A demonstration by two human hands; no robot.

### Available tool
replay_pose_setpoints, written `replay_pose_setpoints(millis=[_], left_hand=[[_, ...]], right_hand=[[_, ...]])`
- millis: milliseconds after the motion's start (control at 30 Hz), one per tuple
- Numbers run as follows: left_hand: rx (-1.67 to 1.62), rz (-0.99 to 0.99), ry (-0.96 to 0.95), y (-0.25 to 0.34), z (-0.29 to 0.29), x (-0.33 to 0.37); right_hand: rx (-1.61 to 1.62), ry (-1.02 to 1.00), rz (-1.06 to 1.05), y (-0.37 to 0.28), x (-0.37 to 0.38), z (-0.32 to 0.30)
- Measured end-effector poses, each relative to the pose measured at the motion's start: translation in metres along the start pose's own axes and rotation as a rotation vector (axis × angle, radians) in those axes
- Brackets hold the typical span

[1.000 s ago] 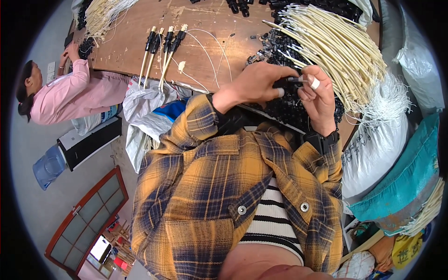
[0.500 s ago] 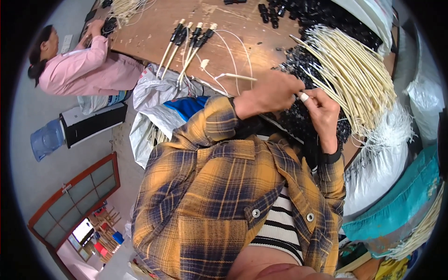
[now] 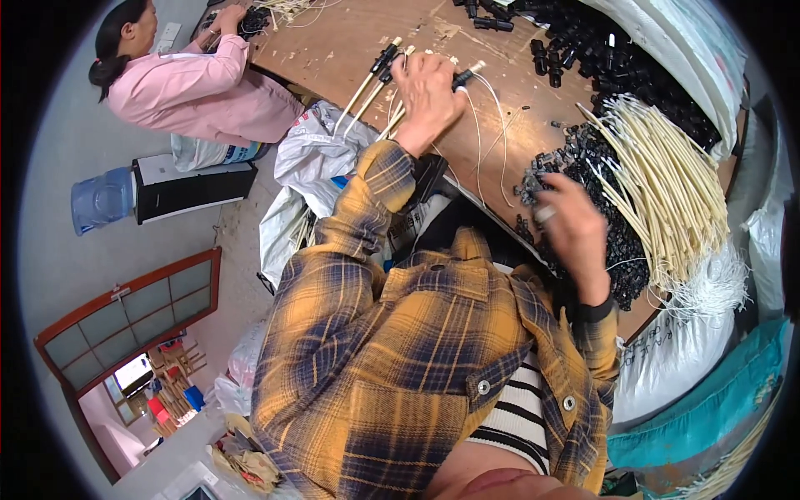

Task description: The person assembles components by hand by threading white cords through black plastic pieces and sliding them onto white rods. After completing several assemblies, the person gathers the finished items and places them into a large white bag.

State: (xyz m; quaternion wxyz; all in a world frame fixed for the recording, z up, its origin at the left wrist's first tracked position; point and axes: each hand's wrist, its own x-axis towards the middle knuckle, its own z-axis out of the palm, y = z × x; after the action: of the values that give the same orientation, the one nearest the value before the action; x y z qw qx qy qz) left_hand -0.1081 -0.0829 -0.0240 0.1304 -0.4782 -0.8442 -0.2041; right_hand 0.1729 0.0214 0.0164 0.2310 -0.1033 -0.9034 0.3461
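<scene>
Closest in is the right hand (image 3: 573, 229). It hangs over a heap of small black plastic caps (image 3: 621, 250) on the brown table (image 3: 333, 50). Its fingers are bent and a bit blurry, so I cannot tell if they hold a cap or nothing at all. Just beside that heap, on the right, lies a big bundle of long cream-colored cords (image 3: 667, 179), fanned out.

A little farther away, the left hand (image 3: 427, 87) is stretched out flat with its fingers spread. It lies on a short row of finished cords with black plugs on their ends (image 3: 385, 60). One more black plug (image 3: 463, 77) sticks out by the fingers.

To do this step well, I think the left hand should lay each cord straight next to the others, plug ends lined up, so the row stays neat. The right hand should pick only one cap at a time.

Farthest off, a second person in a pink top (image 3: 196, 87) works at the far left end of the table. A blue water bottle (image 3: 102, 200) lies on the floor.
</scene>
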Motion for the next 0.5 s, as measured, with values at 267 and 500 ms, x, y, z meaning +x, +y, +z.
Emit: replay_pose_setpoints(millis=[267, 500], left_hand=[[-0.323, 0.307, -0.097, 0.021, 0.017, -0.007], [0.096, 0.312, -0.229, -0.001, -0.011, -0.009]], right_hand=[[0.011, -0.256, 0.255, 0.009, -0.012, -0.016], [-0.106, 0.057, 0.496, 0.045, -0.051, -0.064]])
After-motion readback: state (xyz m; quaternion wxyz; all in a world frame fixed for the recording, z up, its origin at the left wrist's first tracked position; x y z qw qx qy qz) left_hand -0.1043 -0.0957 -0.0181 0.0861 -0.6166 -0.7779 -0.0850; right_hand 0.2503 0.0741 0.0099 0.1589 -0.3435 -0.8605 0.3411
